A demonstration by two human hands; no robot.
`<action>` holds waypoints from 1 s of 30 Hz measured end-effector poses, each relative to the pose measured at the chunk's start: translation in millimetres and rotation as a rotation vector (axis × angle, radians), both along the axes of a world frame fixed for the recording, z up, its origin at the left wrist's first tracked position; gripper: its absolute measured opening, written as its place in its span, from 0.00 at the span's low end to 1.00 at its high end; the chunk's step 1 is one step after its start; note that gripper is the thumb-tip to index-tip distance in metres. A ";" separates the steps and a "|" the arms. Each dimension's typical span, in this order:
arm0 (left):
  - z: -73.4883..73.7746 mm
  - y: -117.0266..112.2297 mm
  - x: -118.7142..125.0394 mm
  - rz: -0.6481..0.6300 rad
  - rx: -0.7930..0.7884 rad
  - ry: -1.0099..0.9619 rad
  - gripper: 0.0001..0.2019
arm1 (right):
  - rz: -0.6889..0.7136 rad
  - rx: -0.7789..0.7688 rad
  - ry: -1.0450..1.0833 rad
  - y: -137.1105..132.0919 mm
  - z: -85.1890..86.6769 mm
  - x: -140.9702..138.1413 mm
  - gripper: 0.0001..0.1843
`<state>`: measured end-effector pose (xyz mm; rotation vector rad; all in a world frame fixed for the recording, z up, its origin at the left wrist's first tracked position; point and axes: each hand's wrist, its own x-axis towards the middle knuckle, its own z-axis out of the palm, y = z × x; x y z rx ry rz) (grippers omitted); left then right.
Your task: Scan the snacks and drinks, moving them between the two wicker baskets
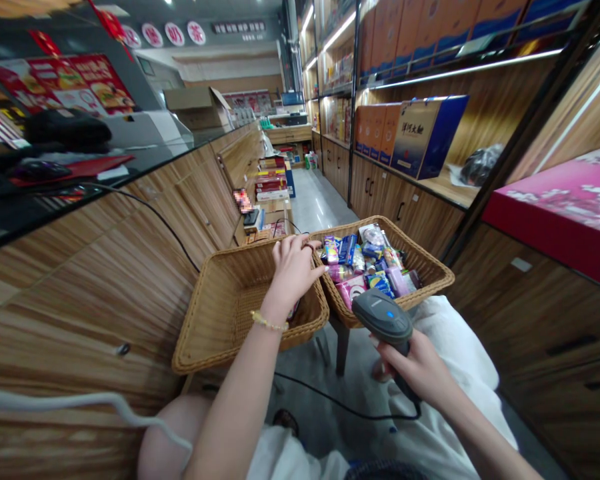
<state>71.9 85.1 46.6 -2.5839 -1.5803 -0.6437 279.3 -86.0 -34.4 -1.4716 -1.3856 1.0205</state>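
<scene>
In the head view my left hand [296, 264] is over the adjoining rims of two wicker baskets, palm down, fingers loosely apart and thumb toward the right. Nothing shows in its fingers. The left basket [193, 327] has a mostly bare bottom; a small coloured item near its right wall is largely hidden by my wrist. Small colourful snack packets [347, 250] fill the right basket [433, 273]. My right hand [420, 367] is wrapped around the handle of a dark grey barcode scanner [383, 317] with a blue light, its head at the right basket's front rim.
A black cable [330, 400] runs from the scanner handle across below the baskets. To the left stands a wooden counter [105, 287]; at right, shelves hold boxes, including a blue and gold box [425, 137]. Stacked boxes [273, 183] sit beyond the left basket.
</scene>
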 end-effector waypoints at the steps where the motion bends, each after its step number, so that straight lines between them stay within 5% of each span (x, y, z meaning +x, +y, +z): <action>1: 0.4 9.1 7.7 -0.014 -0.025 0.009 0.24 | -0.003 -0.004 0.007 -0.5 -0.3 0.7 0.11; 7: -14.1 62.7 47.0 -0.086 -0.153 0.128 0.35 | 0.013 -0.025 0.071 -0.5 -0.6 1.8 0.09; 13: -24.6 95.0 56.0 -0.132 -0.251 0.187 0.37 | 0.001 -0.023 0.097 2.0 0.9 3.3 0.10; 22: -13.2 73.4 44.9 -0.121 -0.117 0.038 0.40 | 0.031 -0.026 0.086 3.6 5.1 -0.5 0.10; 25: -7.8 55.7 29.0 -0.070 -0.132 -0.162 0.41 | 0.033 -0.010 0.092 3.0 7.0 -2.8 0.11; 28: -1.4 34.0 5.5 -0.198 -0.509 -0.867 0.37 | 0.027 0.016 0.116 2.9 9.1 -5.3 0.13; 30: 2.2 18.7 -10.8 -0.223 -0.660 -1.149 0.33 | 0.035 0.035 0.141 3.5 12.6 -8.5 0.14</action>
